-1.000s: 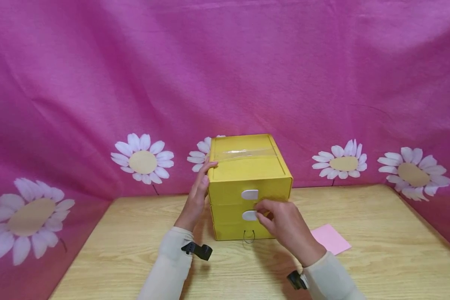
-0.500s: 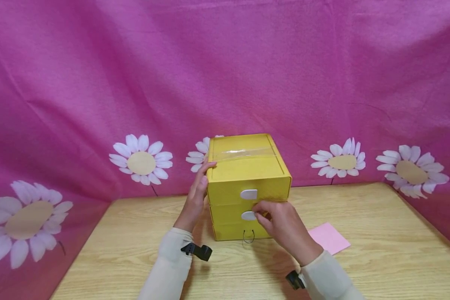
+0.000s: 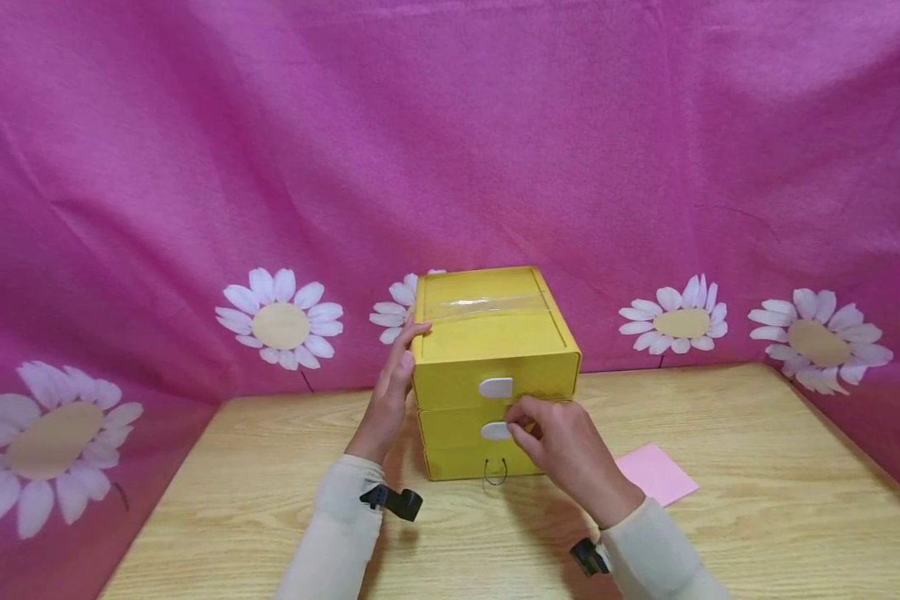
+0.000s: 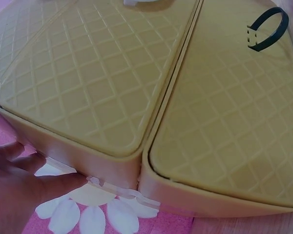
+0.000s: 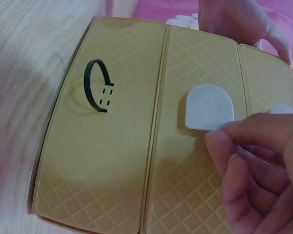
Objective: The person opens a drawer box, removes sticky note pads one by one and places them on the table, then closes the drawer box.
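A yellow three-drawer box (image 3: 495, 337) stands on the table, its drawers all pushed in. The top and middle drawers carry white rounded tabs; the bottom one has a thin dark loop handle (image 5: 95, 85). With thumb and index finger, my right hand (image 3: 570, 446) pinches the edge of the middle drawer's white tab (image 5: 210, 107). My left hand (image 3: 386, 400) rests along the box's left side, fingers fairly straight and a fingertip at the top edge. In the left wrist view that hand's fingers (image 4: 63, 184) touch the side wall.
A pink square pad (image 3: 656, 475) lies right of the box, partly behind my right wrist. Clear tape (image 3: 487, 307) crosses the box top. Behind the wooden table (image 3: 262, 492) hangs a magenta cloth (image 3: 450, 133) with white daisies.
Both hands keep their places on the box, and the drawers stay in. Only the head view shifts very slightly.
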Available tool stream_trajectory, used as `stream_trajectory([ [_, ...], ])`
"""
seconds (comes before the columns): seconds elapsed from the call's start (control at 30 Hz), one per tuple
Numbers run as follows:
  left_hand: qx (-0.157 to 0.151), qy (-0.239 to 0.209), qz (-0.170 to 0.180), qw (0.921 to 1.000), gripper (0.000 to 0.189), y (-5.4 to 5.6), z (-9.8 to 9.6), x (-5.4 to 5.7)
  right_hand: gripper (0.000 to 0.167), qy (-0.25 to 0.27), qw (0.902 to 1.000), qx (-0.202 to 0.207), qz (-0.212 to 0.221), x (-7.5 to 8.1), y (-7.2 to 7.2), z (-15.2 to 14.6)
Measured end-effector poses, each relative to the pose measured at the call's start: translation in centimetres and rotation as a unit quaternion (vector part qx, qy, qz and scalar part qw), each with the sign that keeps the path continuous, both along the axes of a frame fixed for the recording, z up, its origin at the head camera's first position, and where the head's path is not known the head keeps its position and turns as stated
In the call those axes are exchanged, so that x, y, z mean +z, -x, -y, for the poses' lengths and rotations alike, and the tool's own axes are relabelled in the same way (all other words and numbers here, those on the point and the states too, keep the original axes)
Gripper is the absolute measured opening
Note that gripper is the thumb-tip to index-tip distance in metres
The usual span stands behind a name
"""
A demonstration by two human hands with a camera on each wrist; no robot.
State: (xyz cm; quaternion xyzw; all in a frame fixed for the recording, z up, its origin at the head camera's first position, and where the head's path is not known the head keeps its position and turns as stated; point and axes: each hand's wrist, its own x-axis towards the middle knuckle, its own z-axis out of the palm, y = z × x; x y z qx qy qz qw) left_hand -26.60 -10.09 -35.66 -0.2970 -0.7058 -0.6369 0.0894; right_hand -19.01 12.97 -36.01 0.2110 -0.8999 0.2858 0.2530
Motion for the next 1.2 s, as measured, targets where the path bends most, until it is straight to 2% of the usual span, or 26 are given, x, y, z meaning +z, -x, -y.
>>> stream_trajectory([
  [0.23,-0.006,-0.006,-0.011,0.9999,0.049,0.2,0.1,-0.2,0.015,-0.007,1.0,-0.001,0.005,0.2,-0.1,0.0],
  [0.53,-0.012,-0.006,-0.01,0.9999,0.048,0.2,0.0,-0.1,0.018,-0.021,0.9997,0.004,-0.008,0.4,-0.4,0.0],
  [0.73,-0.009,-0.004,-0.007,0.9999,0.047,0.0,0.0,0.0,0.017,-0.019,0.9997,-0.007,0.017,0.4,-0.9,0.3],
  [0.83,-0.012,-0.006,0.001,0.9999,0.047,-0.6,0.0,0.6,0.016,-0.014,0.9993,-0.013,0.031,0.4,-1.1,0.4],
  [1.0,-0.018,0.0,0.006,0.9998,0.049,-1.8,-0.1,2.0,0.017,-0.021,0.9994,-0.015,0.023,0.4,-1.3,0.3],
  [1.2,-0.008,0.007,0.002,0.9999,0.048,-2.1,0.1,2.3,0.019,-0.021,0.9993,-0.002,0.03,0.6,-1.4,0.4],
])
